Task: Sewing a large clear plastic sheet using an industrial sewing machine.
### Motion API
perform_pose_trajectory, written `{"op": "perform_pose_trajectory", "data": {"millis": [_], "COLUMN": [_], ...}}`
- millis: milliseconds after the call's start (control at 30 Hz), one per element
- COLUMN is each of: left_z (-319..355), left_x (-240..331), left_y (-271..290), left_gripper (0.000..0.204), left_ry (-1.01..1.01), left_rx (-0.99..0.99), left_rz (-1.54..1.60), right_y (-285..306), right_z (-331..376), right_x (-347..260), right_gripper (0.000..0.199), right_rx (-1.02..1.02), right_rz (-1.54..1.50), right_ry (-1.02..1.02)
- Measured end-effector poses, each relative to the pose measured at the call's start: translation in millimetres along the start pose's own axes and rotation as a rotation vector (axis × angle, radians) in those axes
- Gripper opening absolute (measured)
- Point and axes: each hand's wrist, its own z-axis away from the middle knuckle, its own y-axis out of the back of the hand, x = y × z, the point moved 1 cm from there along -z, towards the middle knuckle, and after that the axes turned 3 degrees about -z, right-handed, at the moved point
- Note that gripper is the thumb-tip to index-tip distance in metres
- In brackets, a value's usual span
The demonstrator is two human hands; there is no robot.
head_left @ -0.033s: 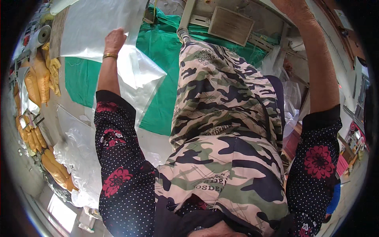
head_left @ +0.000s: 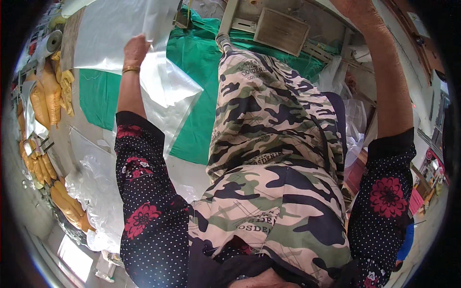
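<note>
My left hand (head_left: pixel 137 47), with a gold-coloured bracelet at the wrist, is closed on the clear plastic sheet (head_left: pixel 115 29) at the upper left. Below the hand, a folded, shiny corner of the sheet hangs over a green sheet (head_left: pixel 192 125). At the top edge to the right, my right hand (head_left: pixel 354 10) is raised and partly cut off. Its fingers are out of the picture, so what it touches is hidden. A camouflage apron (head_left: pixel 273 120) covers the middle of the view.
A flat rectangular panel (head_left: pixel 281 31) sits on the metal frame at the top. Crumpled clear plastic (head_left: pixel 96 201) lies at the left, near several yellow-orange stuffed bags (head_left: pixel 45 98) and a roll (head_left: pixel 52 42). More clear plastic (head_left: pixel 354 117) hangs right of the apron.
My left hand has shifted slightly to the left, and the plastic beside it has moved a little. The right arm looks the same.
</note>
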Motion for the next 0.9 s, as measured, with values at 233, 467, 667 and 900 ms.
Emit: {"op": "perform_pose_trajectory", "data": {"millis": [233,467,667,900], "left_z": [15.7,23.7,30.2,15.1], "left_x": [-32.8,-21.2,-16.8,0.0], "left_y": [-21.3,-31.5,-22.9,-16.1], "left_gripper": [0.019,0.013,0.018,0.028], "left_ry": [0.373,0.349,0.303,0.488], "left_rx": [0.112,0.316,0.166,0.339], "left_rz": [0.043,0.110,0.086,0.119], "right_y": [6.3,5.0,2.4,5.7], "right_z": [0.5,-1.7,-3.7,-1.2], "right_x": [-2.4,-6.2,-7.5,-6.6], "right_gripper": [0.047,0.049,0.049,0.047], "right_rx": [-0.044,-0.075,-0.083,-0.061], "right_rz": [-0.030,-0.020,-0.026,0.025], "right_ry": [-0.094,-0.117,-0.126,-0.146]}}
